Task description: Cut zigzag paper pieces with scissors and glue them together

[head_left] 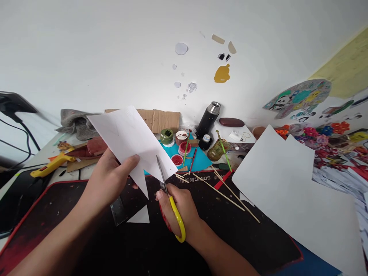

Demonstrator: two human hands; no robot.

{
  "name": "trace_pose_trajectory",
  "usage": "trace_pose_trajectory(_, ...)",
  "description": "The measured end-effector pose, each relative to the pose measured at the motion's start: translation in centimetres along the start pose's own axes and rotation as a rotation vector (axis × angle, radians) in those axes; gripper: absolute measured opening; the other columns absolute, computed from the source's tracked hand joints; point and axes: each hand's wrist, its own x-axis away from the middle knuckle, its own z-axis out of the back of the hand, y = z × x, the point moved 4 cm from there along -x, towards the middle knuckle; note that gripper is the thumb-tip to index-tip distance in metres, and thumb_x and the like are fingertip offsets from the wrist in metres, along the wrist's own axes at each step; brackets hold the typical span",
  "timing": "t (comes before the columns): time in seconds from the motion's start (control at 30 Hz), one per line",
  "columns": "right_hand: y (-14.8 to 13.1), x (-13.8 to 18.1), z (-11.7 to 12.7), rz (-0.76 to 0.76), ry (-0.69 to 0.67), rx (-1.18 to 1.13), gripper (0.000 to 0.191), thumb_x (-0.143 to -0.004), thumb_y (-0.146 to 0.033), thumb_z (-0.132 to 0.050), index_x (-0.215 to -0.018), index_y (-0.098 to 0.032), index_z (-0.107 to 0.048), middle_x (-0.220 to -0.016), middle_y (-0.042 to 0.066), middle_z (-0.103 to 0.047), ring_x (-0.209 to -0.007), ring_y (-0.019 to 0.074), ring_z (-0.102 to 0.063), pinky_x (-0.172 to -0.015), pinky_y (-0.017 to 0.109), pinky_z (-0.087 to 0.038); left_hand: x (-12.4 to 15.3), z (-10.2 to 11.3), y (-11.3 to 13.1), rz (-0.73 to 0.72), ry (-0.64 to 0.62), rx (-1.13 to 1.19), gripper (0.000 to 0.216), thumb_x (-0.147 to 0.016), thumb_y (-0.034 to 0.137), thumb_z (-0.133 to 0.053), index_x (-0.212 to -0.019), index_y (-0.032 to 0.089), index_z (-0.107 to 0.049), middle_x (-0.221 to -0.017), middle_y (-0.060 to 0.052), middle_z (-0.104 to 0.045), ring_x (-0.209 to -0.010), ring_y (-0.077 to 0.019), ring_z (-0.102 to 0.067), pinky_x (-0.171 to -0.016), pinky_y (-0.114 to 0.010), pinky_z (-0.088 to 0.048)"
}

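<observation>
A piece of white paper (pixel 126 134) is pinched in my left hand (pixel 110 174), thumb on its face and fingers behind. My right hand (pixel 182 205) grips scissors (pixel 177 218) with yellow and red handles. The scissors' blade lies at the lower right part of the paper, where the sheet meets it; the other blade is mostly hidden. A narrow pointed corner of white paper hangs below the left thumb. On the dark mat under the hands rests a small white paper triangle (pixel 140 215), beside a clear flat ruler-like strip (pixel 118 211).
Open paint pots (pixel 176 160), brushes (pixel 193 161) and a blue sheet (pixel 205 163) lie beyond the hands. A black thermos (pixel 208 119) stands behind. Wooden sticks (pixel 224 193) cross the mat (pixel 207 237). Large white paper (pixel 287 184) lies right; a yellow glue gun (pixel 53 165) lies left.
</observation>
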Motion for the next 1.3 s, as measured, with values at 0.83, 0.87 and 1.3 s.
trace_pose_trajectory(0.83,0.85,-0.09,-0.23,-0.008,0.012,-0.008,0.040,-0.105,-0.048,-0.058,-0.074,-0.024,-0.049,-0.061,-0.003,-0.051,-0.056,0.0141,-0.048,-0.055,0.027,-0.034,0.02,-0.16,0.06,-0.014,0.021,0.033,0.044,-0.074,0.047,-0.079,-0.103,0.018,-0.065,-0.064,0.003,-0.071,-0.044,-0.0199,-0.062,-0.039,-0.030,-0.051)
trace_pose_trajectory(0.87,0.83,-0.11,-0.23,-0.010,0.013,-0.007,0.040,-0.105,-0.048,-0.058,-0.073,-0.024,-0.048,-0.061,-0.003,-0.052,-0.055,0.0142,-0.049,-0.055,0.027,-0.034,0.02,-0.13,0.00,-0.012,0.026,0.029,0.043,-0.074,0.046,-0.079,-0.103,0.018,-0.065,-0.064,0.003,-0.072,-0.044,-0.0197,-0.063,-0.039,-0.029,-0.051)
trace_pose_trajectory(1.3,0.89,-0.14,-0.30,0.000,0.017,-0.019,0.044,-0.106,-0.047,-0.058,-0.071,-0.025,-0.042,-0.060,-0.004,-0.049,-0.055,0.0131,-0.045,-0.054,0.027,-0.032,-0.22,-0.07,-0.32,-0.010,0.036,-0.002,0.044,-0.075,0.047,-0.079,-0.105,0.018,-0.065,-0.067,0.001,-0.074,-0.047,-0.0208,-0.065,-0.040,-0.029,-0.052)
